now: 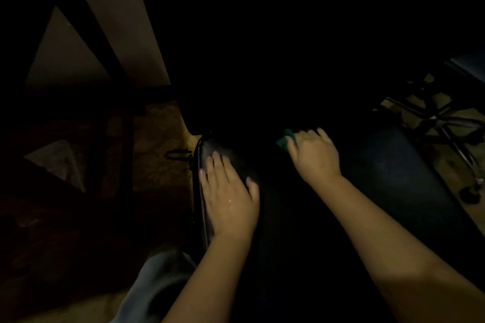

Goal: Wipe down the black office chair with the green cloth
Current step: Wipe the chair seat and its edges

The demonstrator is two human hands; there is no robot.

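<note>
While steadying the black office chair [388, 176] with left hand [228, 196] laid flat, fingers straight, on its near left edge: mid-wipe, right hand [313, 156] curled over green cloth [284, 139], pressed onto the dark surface further in. Next, probably: sweep cloth across the rest, keeping pressure.

On the black padded office chair [393, 178], the left hand [228, 191] lies at the left edge, the right hand [313, 157] ahead on the crumpled green cloth [284, 139]; wheeled metal base [446, 123] far right.
</note>
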